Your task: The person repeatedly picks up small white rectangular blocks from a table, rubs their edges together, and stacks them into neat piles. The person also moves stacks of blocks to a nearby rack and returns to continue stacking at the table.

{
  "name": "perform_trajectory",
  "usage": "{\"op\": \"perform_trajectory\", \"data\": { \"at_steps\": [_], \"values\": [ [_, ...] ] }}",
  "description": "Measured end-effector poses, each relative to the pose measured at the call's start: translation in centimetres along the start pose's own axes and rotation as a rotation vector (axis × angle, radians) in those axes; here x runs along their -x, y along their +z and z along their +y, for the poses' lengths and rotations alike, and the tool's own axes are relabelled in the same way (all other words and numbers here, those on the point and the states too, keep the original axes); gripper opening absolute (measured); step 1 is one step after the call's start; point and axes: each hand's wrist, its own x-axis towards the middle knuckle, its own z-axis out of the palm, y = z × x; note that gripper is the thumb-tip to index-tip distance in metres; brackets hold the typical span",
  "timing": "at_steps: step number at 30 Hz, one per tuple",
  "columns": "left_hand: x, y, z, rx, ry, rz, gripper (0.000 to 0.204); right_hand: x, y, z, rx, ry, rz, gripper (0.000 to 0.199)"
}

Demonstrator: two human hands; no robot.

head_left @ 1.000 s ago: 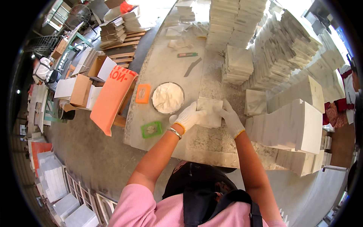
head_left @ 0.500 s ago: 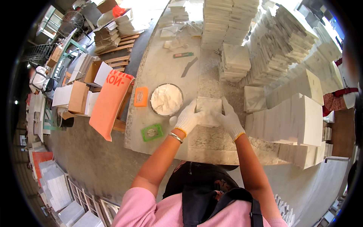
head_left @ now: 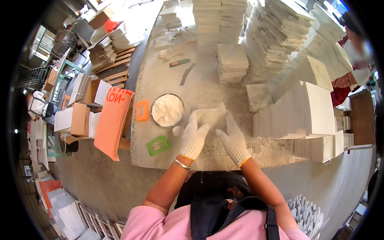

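A pale, square stone tile (head_left: pixel 212 116) is held by its side edges between my two gloved hands. My left hand (head_left: pixel 194 138) closes on its left edge, the thumb near the lower corner. My right hand (head_left: pixel 233 143) has its fingers along the right edge and its thumb toward the near side. The tile looks slightly tilted, its far part catching light; its underside is hidden. To the left sit a round bowl of white paste (head_left: pixel 168 110), a small white lump (head_left: pixel 176 130), an orange rectangular block (head_left: pixel 142 111) and a green one (head_left: pixel 157 145).
Tall stacks of tiles (head_left: pixel 276 44) line the table's (head_left: pixel 160 76) far and right sides, with a larger block of tiles (head_left: pixel 292 116) close to my right. A green-handled tool (head_left: pixel 179 63) and a dark blade-like strip (head_left: pixel 187 74) lie beyond the bowl. Another person (head_left: pixel 354 60) stands at far right.
Both hands and the tile have come nearer to me and slightly left, and the tile has tilted. The whole view has shifted, with the table's things appearing further left.
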Motion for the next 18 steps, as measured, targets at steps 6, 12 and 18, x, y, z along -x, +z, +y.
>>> {"op": "perform_trajectory", "data": {
  "at_steps": [6, 12, 18],
  "values": [
    [5.4, -0.9, 4.3, 0.469, -0.245, -0.179, 0.048, 5.2, -4.9, -2.0, -0.673, 0.318, -0.100, 0.061],
    [8.4, 2.8, 5.6, 0.634, -0.540, -0.560, 0.053, 12.9, -10.2, 0.0, -1.251, 0.506, -0.096, 0.074],
    [9.8, 10.5, 8.3, 0.630, -0.584, -0.929, 0.059, 20.2, -16.3, 2.4, -1.288, 0.465, 0.184, 0.082]
  ]
}}
